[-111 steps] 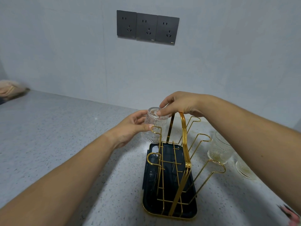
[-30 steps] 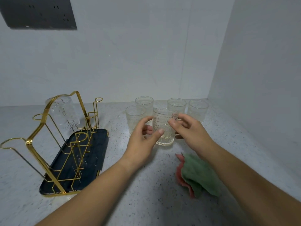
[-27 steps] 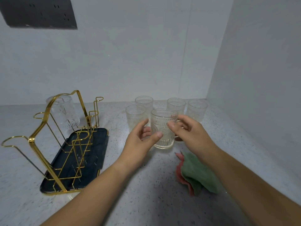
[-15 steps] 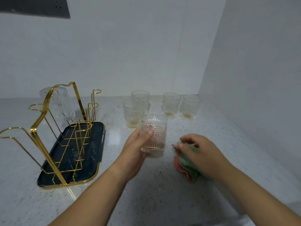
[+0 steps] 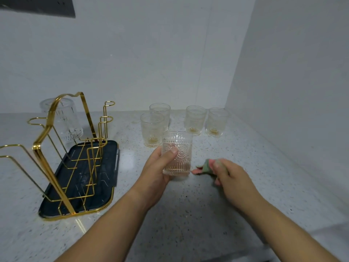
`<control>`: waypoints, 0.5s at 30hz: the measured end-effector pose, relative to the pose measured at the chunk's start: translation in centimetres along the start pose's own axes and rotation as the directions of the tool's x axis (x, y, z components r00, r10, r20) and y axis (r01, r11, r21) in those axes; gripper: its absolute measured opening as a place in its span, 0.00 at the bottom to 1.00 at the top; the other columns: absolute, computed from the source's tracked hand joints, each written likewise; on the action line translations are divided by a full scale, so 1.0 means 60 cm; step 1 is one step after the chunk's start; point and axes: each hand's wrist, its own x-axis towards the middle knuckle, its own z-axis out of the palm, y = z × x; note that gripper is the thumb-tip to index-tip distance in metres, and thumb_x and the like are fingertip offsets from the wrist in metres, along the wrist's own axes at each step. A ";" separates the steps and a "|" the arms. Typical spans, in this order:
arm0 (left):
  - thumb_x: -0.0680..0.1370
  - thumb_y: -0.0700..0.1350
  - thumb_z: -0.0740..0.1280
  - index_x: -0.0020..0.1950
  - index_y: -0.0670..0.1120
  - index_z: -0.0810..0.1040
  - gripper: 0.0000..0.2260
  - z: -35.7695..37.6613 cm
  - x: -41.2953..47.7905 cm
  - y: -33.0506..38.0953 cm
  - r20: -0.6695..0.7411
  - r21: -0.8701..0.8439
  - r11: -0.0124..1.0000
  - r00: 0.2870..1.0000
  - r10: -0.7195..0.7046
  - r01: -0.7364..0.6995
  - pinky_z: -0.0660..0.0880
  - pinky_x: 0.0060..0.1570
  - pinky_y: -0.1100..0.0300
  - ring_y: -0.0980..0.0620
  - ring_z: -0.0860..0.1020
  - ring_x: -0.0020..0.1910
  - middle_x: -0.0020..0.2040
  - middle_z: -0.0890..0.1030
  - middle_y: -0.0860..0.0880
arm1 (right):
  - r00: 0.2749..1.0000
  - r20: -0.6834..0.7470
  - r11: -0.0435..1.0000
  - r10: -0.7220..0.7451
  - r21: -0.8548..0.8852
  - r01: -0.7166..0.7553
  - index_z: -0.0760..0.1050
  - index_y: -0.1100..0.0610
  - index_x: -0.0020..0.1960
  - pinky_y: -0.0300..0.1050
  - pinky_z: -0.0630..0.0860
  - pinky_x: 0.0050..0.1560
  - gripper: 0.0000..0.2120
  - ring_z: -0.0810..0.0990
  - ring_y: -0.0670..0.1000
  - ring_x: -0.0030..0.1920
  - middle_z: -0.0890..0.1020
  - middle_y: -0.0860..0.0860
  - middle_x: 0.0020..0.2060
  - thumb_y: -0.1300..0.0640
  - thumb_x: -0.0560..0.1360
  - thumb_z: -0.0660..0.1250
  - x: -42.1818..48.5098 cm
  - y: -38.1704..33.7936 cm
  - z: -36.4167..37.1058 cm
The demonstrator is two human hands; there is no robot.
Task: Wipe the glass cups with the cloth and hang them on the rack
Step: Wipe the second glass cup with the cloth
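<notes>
The left grip [image 5: 158, 173] was wrapped round a patterned glass cup [image 5: 179, 152], held upright over the tabletop [image 5: 188, 214]. Just to its right, the right grip [image 5: 232, 178] pinched the bunched green-and-pink cloth [image 5: 205, 165]. Another cup [image 5: 62, 118] hung upside down on the gold rack [image 5: 56, 157] at left, and four more cups [image 5: 195, 120] stood behind.

A pale grey-white back wall [image 5: 132, 53] meets a plain side wall [image 5: 294, 76] on the right in a vertical corner. A faint vertical seam runs down the back wall near that corner. At the upper left, a dark socket panel [image 5: 37, 5] sits on the back wall, blurred and partly cut off. Below, a light speckled stone countertop [image 5: 188, 214] reaches both walls, under soft, even light.
</notes>
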 end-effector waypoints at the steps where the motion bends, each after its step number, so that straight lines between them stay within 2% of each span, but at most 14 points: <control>1: 0.76 0.51 0.70 0.70 0.45 0.78 0.24 0.000 0.001 0.001 -0.007 0.002 1.000 1.000 0.000 0.000 0.79 0.60 0.36 0.34 0.80 0.65 0.65 0.83 0.39 | 0.995 -0.057 0.980 0.077 0.186 -0.065 0.82 0.51 0.44 0.39 0.78 0.49 0.20 0.83 0.50 0.44 0.86 0.45 0.39 0.44 0.84 0.57 0.006 -0.012 0.002; 2: 0.76 0.52 0.70 0.70 0.45 0.78 0.23 -0.001 0.002 0.001 -0.011 0.008 1.000 1.000 0.001 -0.001 0.79 0.59 0.35 0.34 0.81 0.64 0.64 0.84 0.40 | 0.984 -0.071 0.918 0.160 0.378 -0.122 0.83 0.52 0.47 0.46 0.81 0.49 0.19 0.84 0.52 0.43 0.87 0.47 0.41 0.45 0.85 0.57 0.013 -0.023 0.005; 4: 0.76 0.52 0.70 0.69 0.46 0.78 0.23 0.002 0.002 0.000 -0.004 0.021 1.000 1.000 0.006 -0.006 0.77 0.60 0.31 0.34 0.81 0.63 0.63 0.84 0.40 | 0.957 -0.043 0.722 0.285 0.666 -0.185 0.82 0.58 0.55 0.53 0.83 0.50 0.19 0.87 0.56 0.47 0.89 0.56 0.47 0.47 0.85 0.58 0.027 -0.051 0.012; 6: 0.78 0.53 0.69 0.70 0.46 0.78 0.22 0.008 0.001 -0.003 0.018 0.047 0.999 1.000 0.016 -0.016 0.75 0.61 0.29 0.33 0.81 0.62 0.64 0.83 0.38 | 0.945 -0.028 0.604 0.327 0.775 -0.186 0.81 0.60 0.58 0.57 0.83 0.54 0.18 0.88 0.57 0.49 0.88 0.58 0.47 0.49 0.85 0.59 0.038 -0.078 0.027; 8: 0.79 0.53 0.69 0.71 0.45 0.76 0.23 0.012 0.001 -0.006 0.033 0.083 0.996 0.999 0.029 -0.032 0.75 0.62 0.29 0.32 0.81 0.63 0.65 0.83 0.38 | 0.965 0.003 0.565 0.262 0.810 -0.156 0.81 0.58 0.61 0.57 0.84 0.51 0.18 0.88 0.56 0.49 0.88 0.57 0.48 0.47 0.84 0.60 0.039 -0.104 0.053; 9: 0.79 0.54 0.69 0.71 0.45 0.76 0.24 0.013 0.001 -0.007 0.027 0.093 0.995 0.999 0.044 -0.046 0.76 0.62 0.31 0.33 0.81 0.63 0.65 0.83 0.39 | 0.977 0.019 0.591 0.213 0.793 -0.145 0.81 0.55 0.63 0.57 0.83 0.52 0.19 0.88 0.56 0.50 0.88 0.56 0.50 0.44 0.84 0.59 0.034 -0.111 0.068; 11: 0.78 0.57 0.70 0.71 0.45 0.76 0.26 0.013 -0.002 -0.003 -0.002 0.094 0.992 0.997 0.082 -0.081 0.78 0.60 0.39 0.37 0.83 0.61 0.64 0.83 0.40 | 0.993 0.003 0.742 0.118 0.664 -0.090 0.78 0.43 0.65 0.54 0.84 0.51 0.18 0.88 0.51 0.49 0.88 0.50 0.49 0.41 0.84 0.55 0.019 -0.113 0.096; 13: 0.78 0.60 0.68 0.71 0.46 0.76 0.26 0.010 -0.003 0.003 -0.037 0.081 0.992 0.994 0.103 -0.100 0.78 0.60 0.43 0.39 0.83 0.63 0.64 0.84 0.42 | 1.000 0.002 0.856 0.001 0.517 -0.001 0.70 0.37 0.71 0.36 0.80 0.46 0.19 0.83 0.38 0.45 0.83 0.41 0.45 0.41 0.84 0.51 0.001 -0.115 0.115; 15: 0.79 0.61 0.66 0.71 0.46 0.77 0.26 0.008 -0.004 0.006 -0.042 0.081 0.990 0.992 0.120 -0.116 0.78 0.63 0.43 0.42 0.83 0.64 0.65 0.84 0.43 | 0.998 0.028 0.892 -0.057 0.450 0.038 0.59 0.37 0.77 0.23 0.72 0.51 0.22 0.78 0.27 0.51 0.77 0.34 0.57 0.43 0.84 0.50 -0.005 -0.122 0.122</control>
